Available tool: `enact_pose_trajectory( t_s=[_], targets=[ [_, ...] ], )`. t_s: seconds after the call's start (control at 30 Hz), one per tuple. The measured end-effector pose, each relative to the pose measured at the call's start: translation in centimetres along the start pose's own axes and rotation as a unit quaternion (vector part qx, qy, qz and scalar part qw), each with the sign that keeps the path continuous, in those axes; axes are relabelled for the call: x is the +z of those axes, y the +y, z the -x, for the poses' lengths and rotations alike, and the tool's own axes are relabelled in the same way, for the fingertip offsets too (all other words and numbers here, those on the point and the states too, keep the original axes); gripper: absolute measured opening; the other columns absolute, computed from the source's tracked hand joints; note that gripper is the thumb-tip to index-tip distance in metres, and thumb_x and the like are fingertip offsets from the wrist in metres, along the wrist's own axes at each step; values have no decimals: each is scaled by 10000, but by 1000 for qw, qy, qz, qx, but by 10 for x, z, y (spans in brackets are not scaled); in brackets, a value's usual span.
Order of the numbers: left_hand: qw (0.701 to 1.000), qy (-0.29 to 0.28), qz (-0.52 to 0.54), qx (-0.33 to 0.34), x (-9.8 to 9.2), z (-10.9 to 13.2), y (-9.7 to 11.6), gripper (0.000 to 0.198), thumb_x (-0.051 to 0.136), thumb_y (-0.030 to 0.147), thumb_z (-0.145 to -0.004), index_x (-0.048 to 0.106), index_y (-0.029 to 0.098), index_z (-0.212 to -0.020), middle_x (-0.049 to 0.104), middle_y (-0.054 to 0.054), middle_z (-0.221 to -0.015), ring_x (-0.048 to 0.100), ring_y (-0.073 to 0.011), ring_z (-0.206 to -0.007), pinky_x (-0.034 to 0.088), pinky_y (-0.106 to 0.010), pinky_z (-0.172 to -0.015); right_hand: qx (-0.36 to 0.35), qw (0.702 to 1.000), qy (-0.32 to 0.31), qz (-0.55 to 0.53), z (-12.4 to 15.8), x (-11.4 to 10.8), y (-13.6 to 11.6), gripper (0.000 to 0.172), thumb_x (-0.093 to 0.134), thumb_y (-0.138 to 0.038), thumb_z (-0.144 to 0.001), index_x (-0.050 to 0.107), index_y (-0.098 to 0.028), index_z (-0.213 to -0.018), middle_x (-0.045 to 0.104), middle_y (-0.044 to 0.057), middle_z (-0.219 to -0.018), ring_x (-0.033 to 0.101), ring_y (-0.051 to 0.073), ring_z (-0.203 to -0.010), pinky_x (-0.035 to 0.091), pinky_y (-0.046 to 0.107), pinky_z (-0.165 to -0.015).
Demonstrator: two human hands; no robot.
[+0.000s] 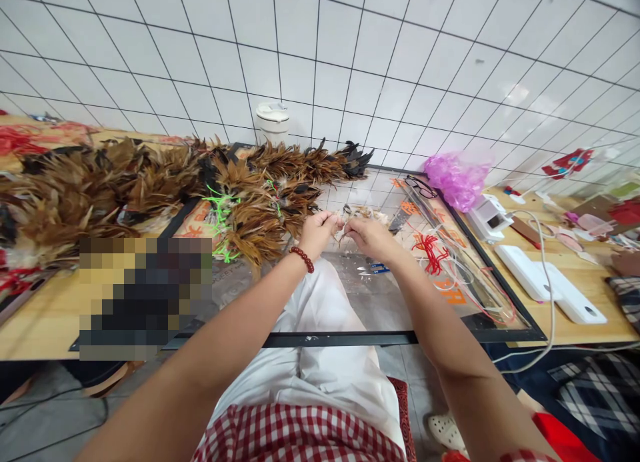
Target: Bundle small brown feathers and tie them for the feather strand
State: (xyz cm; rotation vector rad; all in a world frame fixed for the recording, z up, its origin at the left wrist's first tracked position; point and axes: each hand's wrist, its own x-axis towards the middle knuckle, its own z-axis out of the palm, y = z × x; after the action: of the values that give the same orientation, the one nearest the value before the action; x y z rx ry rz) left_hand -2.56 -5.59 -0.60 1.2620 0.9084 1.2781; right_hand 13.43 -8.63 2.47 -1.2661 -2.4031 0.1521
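Note:
My left hand (pixel 320 230), with a reddish-brown bead bracelet (pixel 302 259) at the wrist, is closed in a pinch. Facing it, fingertips almost touching, my right hand (pixel 369 237) is pinched shut too. Pale, thin wisps show between the fingertips, too small to make out. Just beyond the hands lie loose, pale feather bits (pixel 376 215). Small blue-handled thread snips (pixel 375 269) rest beneath my right wrist on the clear tabletop. Left of my left hand are bundles of brown feathers (pixel 255 232), some tied with bright green cords (pixel 220 212).
More brown feathers (pixel 100 189) cover the left side. Red cords (pixel 431 252), eyeglasses (pixel 421 187) and a pink plastic bag (pixel 459 181) lie to the right. A white cup (pixel 273 122) stands by the tiled wall. White power strips (pixel 550 283) and a cable sit far right.

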Motion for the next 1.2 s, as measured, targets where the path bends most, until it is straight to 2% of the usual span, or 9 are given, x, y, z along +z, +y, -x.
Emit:
enact_pose_trajectory(
  t_s=[0.13,0.27,0.43,0.57,0.63,0.77,0.93,1.07,1.2],
  targets=[
    [993,-24,-115,30,-1,3,1,200,582,254,-761,612,146,-597,568,14,-548,505,-110,-582,409,-227,-601,-21,997,78,10,0,-3,0,176,481,-156,-881,653,-185,-905,687,66,-874,613,181,-834,424,284,-764],
    [992,-57,-114,26,0,6,4,234,523,280,-799,615,145,-632,589,-1,-574,490,-106,-539,396,-232,-575,-4,990,139,17,-1,-1,2,101,559,-194,-858,639,-198,-920,704,34,-839,632,183,-807,432,291,-761],
    [987,-88,-132,35,0,6,5,260,526,268,-800,589,149,-578,554,2,-538,457,-97,-515,355,-227,-551,-14,987,152,48,1,0,-1,131,545,-216,-872,629,-199,-971,717,51,-891,643,204,-848,429,342,-816],
    [994,-65,-89,22,0,4,3,218,533,260,-800,584,157,-616,530,18,-515,450,-95,-505,359,-230,-563,39,973,222,-51,0,-2,-3,263,541,-217,-865,597,-203,-1121,715,47,-923,650,185,-874,463,339,-837],
    [997,-56,-59,16,-1,4,3,213,538,278,-802,583,159,-632,542,15,-530,471,-98,-526,376,-233,-586,75,960,242,-121,-1,-2,-2,239,569,-246,-844,628,-197,-1070,712,43,-899,650,172,-828,487,325,-802],
    [998,-47,-36,13,-1,4,4,215,568,303,-790,578,157,-631,543,14,-538,477,-98,-541,387,-236,-604,105,948,209,-216,-3,1,0,222,654,-360,-783,684,-176,-903,695,42,-825,622,157,-744,494,301,-718],
    [996,-76,-38,22,1,8,8,257,570,315,-791,567,154,-591,539,9,-545,445,-88,-524,367,-232,-581,107,949,180,-234,-4,1,-4,207,600,-372,-817,670,-178,-806,661,25,-758,587,144,-720,467,284,-697],
    [994,-108,-30,20,2,9,8,323,575,352,-796,540,154,-543,515,6,-535,401,-82,-500,339,-230,-544,115,944,186,-247,-4,-2,-8,205,585,-367,-819,640,-171,-791,650,26,-756,579,136,-708,467,283,-706],
    [990,-128,49,-14,3,10,9,308,632,372,-768,541,152,-573,503,4,-542,450,-91,-531,375,-228,-561,128,932,186,-283,-5,-4,-4,254,617,-420,-789,648,-177,-856,656,29,-793,586,139,-736,478,289,-728]
  ],
)
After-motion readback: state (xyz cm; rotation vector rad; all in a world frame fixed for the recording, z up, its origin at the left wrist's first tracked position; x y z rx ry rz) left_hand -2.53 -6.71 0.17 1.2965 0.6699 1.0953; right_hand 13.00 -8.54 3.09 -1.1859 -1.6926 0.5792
